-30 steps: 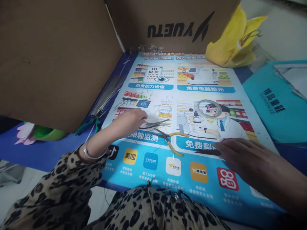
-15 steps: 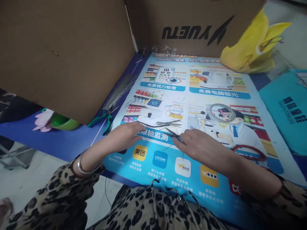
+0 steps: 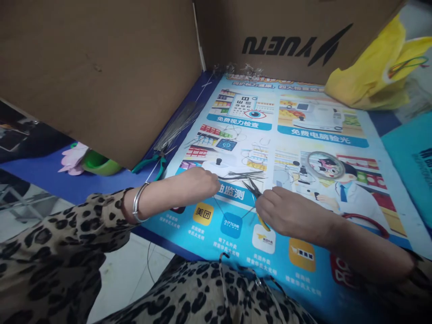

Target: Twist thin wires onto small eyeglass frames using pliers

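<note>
pliers [image 3: 255,189] turned steeper, nose far-left, axis diagonal, in right hand [image 3: 281,210] grip; left hand [image 3: 201,183] grip unclear

Around the eye-check poster [image 3: 275,108]

Behind stands a rear cardboard panel [image 3: 232,20], its dark lettering upside down. By the left cardboard panel's [image 3: 101,90] lower edge sit a green container [image 3: 104,168] and pink petal-like piece [image 3: 72,159]. At right: a yellow bag [image 3: 367,87]; nearer, a turquoise bag [image 3: 410,144].
</note>
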Demonstrator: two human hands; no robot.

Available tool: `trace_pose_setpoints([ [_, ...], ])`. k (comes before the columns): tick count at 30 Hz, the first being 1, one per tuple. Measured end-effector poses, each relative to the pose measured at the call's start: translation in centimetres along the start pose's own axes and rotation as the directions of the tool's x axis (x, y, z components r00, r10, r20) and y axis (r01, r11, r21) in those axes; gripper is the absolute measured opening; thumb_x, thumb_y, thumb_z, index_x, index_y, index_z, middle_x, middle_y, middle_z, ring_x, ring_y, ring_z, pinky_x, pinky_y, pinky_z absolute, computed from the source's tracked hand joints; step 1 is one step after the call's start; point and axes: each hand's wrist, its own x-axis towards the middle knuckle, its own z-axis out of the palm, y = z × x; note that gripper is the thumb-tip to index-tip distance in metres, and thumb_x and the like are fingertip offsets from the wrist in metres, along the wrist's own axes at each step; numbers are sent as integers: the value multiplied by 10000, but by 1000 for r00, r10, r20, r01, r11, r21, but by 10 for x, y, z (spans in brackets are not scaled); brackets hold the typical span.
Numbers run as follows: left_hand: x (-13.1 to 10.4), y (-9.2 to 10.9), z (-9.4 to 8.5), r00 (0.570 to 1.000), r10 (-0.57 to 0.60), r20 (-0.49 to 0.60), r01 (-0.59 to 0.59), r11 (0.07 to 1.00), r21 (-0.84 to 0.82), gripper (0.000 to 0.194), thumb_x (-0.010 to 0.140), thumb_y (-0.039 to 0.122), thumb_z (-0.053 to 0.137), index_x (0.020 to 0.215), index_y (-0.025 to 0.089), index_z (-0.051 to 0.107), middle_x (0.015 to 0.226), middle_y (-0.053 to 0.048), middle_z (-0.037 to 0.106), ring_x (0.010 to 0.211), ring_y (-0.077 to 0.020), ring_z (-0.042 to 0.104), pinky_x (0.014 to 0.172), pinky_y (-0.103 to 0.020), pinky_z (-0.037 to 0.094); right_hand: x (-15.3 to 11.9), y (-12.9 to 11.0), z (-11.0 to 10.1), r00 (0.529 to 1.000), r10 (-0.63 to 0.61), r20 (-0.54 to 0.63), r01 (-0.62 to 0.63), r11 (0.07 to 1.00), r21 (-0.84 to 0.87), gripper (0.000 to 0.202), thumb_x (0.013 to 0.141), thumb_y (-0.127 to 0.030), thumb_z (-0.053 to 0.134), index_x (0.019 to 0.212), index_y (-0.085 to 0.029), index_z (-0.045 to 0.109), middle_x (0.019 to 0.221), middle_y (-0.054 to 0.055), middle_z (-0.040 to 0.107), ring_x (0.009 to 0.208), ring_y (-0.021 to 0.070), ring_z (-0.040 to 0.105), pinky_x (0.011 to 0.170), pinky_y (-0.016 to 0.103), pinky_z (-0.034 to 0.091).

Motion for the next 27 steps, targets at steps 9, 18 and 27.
trace_pose_setpoints([
  [9, 2, 0, 6, 979, -202, -4, 202, 979, 10, 175, 825, 135, 414, 867, 126, 583, 823, -106, 630, 671, -211, 596, 512, -288, 374, -6, 6, 4, 995, 90, -32, -85, 987, 138, 168, 849, -57, 454, 876, -133, 602, 726, 59, 572, 684, 185, 475, 622, 338, 295],
  [18, 5, -6, 9, 991, -131, 23, 130, 991, 19, 207, 804, 105, 408, 849, 141, 607, 755, -89, 636, 619, -185, 587, 491, -271, 337, 0, 11, 5, 998, 58, 1, -57, 986, 154, 166, 862, -73, 437, 825, -144, 583, 731, 57, 567, 693, 179, 469, 618, 330, 299],
  [27, 1, -5, 8, 965, -261, -1, 260, 961, -99, 184, 802, 192, 427, 881, 155, 590, 878, -85, 646, 665, -185, 588, 495, -270, 312, 1, 0, -14, 859, 486, 160, -483, 668, 566, 185, 881, -204, 395, 815, -180, 567, 763, 32, 599, 695, 150, 536, 577, 265, 356],
])
